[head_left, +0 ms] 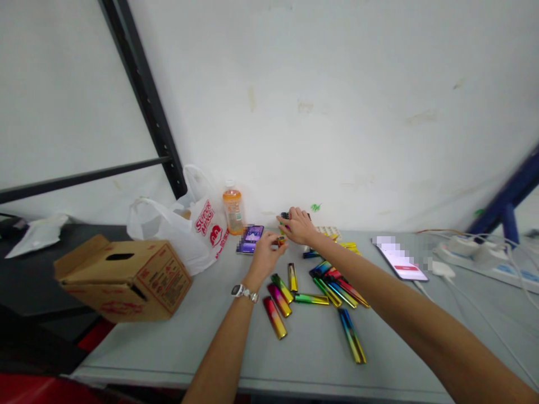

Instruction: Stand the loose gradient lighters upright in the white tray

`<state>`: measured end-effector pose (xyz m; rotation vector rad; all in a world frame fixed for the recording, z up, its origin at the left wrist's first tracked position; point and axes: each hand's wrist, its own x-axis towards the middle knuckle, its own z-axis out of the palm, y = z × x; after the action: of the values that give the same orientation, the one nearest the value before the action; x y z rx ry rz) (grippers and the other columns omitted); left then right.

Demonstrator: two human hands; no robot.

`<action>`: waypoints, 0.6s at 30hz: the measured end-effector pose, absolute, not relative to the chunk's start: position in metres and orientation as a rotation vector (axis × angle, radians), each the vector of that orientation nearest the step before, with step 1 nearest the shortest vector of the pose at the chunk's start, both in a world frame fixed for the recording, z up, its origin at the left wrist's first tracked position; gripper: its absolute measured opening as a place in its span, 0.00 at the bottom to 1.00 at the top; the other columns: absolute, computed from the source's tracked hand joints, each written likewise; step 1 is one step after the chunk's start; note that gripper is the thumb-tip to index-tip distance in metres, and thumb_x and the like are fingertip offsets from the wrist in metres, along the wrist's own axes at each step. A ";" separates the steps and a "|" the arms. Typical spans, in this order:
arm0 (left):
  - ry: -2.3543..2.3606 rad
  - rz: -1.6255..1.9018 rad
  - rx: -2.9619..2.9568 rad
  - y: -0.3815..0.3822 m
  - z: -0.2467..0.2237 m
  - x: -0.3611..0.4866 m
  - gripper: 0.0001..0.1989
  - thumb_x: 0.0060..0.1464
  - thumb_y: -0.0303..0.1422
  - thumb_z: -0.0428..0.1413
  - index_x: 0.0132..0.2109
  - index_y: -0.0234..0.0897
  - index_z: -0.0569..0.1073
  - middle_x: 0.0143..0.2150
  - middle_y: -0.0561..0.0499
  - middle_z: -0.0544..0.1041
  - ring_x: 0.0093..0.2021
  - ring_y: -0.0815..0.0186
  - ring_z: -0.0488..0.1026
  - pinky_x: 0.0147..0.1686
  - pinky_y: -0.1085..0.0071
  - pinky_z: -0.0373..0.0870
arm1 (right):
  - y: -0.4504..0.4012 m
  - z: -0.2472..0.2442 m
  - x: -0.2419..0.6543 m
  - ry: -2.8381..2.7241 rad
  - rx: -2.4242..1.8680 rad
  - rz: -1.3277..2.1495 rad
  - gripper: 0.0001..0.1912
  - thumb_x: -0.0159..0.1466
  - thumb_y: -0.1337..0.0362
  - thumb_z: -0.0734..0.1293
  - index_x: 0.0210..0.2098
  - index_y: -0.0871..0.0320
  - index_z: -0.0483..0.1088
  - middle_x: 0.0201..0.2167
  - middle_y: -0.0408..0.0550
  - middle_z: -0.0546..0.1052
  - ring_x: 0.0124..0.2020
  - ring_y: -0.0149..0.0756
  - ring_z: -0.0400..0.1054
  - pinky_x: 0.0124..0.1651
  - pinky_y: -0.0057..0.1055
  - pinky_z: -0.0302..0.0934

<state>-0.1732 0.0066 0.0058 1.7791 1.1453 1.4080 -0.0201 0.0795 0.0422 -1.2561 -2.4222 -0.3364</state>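
My left hand (pixel 266 253) is closed, with the end of a small orange-gold shiny piece (pixel 278 241) showing at its fingertips. Just beyond it, my right hand (pixel 298 224) reaches toward the wall with fingers curled down by some small dark items (pixel 285 215); what it grips is mostly hidden. Below the hands lie several slim, shiny two-tone cases, among them a red-gold case (pixel 274 317), a magenta-gold case (pixel 279 299), a green-gold case (pixel 311 299) and a blue-gold case (pixel 352 336). More are piled by my right forearm, near a pale tray-like item (pixel 329 231).
A phone (pixel 251 239), an orange drink bottle (pixel 233 207), a white plastic bag (pixel 202 230) and an open cardboard box (pixel 126 278) stand left on the grey table (pixel 202 348). Rightward are another phone (pixel 402 261), cables and a power strip (pixel 488 261).
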 end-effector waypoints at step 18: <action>1.114 1.501 1.566 -0.004 0.009 -0.143 0.17 0.46 0.45 0.66 0.29 0.34 0.76 0.45 0.43 0.79 0.47 0.61 0.75 0.39 0.70 0.72 | -0.001 0.004 -0.004 -1.141 -0.806 1.130 0.20 0.55 0.46 0.72 0.32 0.56 0.69 0.29 0.42 0.73 0.29 0.32 0.65 0.32 0.28 0.60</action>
<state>-0.1431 -0.0041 0.0091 1.5657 1.1145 1.5005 -0.0039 -0.0008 0.0040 -0.8064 -1.1415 1.1303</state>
